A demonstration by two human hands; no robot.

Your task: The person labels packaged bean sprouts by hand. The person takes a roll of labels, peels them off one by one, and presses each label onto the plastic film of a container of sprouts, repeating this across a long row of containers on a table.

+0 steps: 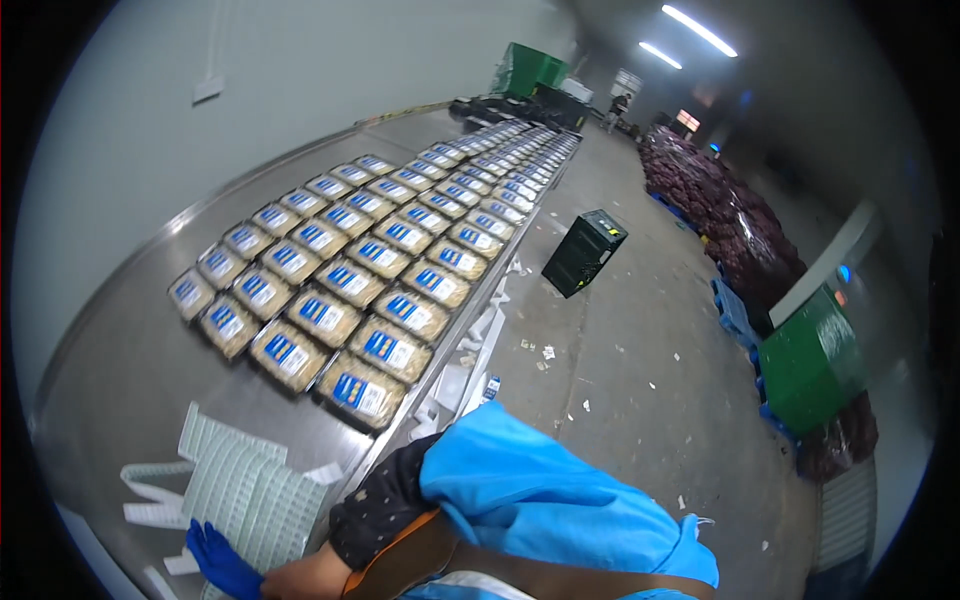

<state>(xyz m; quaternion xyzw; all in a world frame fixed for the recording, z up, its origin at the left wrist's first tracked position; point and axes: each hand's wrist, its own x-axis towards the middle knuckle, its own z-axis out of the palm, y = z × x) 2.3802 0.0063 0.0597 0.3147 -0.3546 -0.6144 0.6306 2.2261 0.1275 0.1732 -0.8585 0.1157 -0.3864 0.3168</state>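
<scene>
My left hand [225, 562], in a blue glove, is at the lower left with its fingers stretched out. It lies at the lower edge of a fan of pale green-white label strips [235, 480] on the steel table [95, 390]. Just beyond the strips begin long rows of packed food trays [350, 280], black with clear tops, pale contents and blue-and-white labels. A dark patterned sleeve [375, 505] covers part of my arm, leaving the wrist bare. My blue apron [540, 490] fills the lower middle. My right hand is not visible.
A dark green crate [587, 252] stands on the floor right of the table. Curled white backing paper [455, 385] hangs along the table's edge. Stacked dark red mesh sacks [710, 200] and a green bin [812, 360] line the right side. A person [618, 110] stands far back.
</scene>
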